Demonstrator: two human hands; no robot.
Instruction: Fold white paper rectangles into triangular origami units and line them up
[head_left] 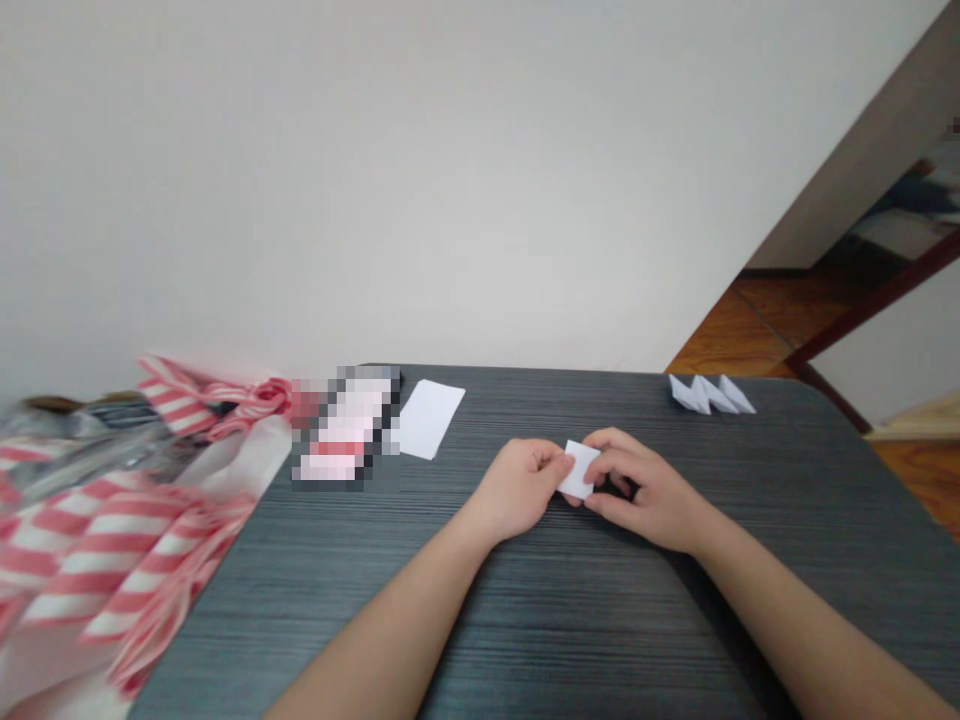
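Both hands up mid-bench, sharing one part. Left hand: grip pinched on the left edge of a small white folded-paper square, thumb on top. Right hand: grip closed on the same square's right side, fingers curled, thumb at the lower corner. Square is held just above the dark grey wood-grain bench, near the middle.

Far right of bench: white zigzag folded-paper pieces, pointed, side by side in a row. Far left: flat white rectangular paper (one sheet or a stack, can't tell). Just beside it, a dark-edged pink-and-white rectangular item, pixelated; may be a container, contents unreadable.

Off the bench's left side: heap of red-and-white striped soft material, with crumpled translucent grey plastic among it. Could be bags; can't tell what's inside. Plain white wall behind, brown wood floor beyond, right.
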